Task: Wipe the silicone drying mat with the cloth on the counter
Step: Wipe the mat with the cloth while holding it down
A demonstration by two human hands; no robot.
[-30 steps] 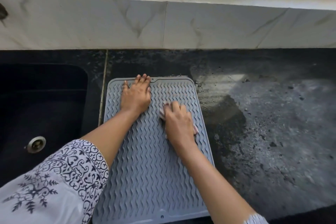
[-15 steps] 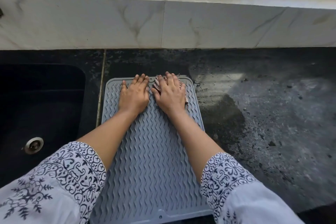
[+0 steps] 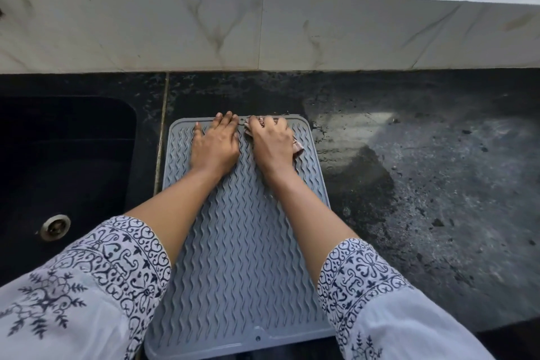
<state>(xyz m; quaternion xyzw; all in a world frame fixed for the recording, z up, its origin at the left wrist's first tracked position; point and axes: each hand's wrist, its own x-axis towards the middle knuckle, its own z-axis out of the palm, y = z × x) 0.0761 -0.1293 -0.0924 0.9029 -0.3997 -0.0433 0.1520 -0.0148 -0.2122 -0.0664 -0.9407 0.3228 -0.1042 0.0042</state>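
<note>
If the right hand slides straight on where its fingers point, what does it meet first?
The right hand, holding the cloth, is at the mat's far rim; beyond lies a strip of black counter, then probably the marble wall.

**Room at right, wall and sink closing the rest**

The left hand (image 3: 214, 145) lies flat and the right hand (image 3: 271, 143) holds the cloth (image 3: 298, 149) at the mat's (image 3: 242, 257) top edge. The marble wall (image 3: 263, 32) rises close above them. The sink (image 3: 58, 155) drops away at frame left. The dark surface (image 3: 432, 190) spreads open across the right.
</note>
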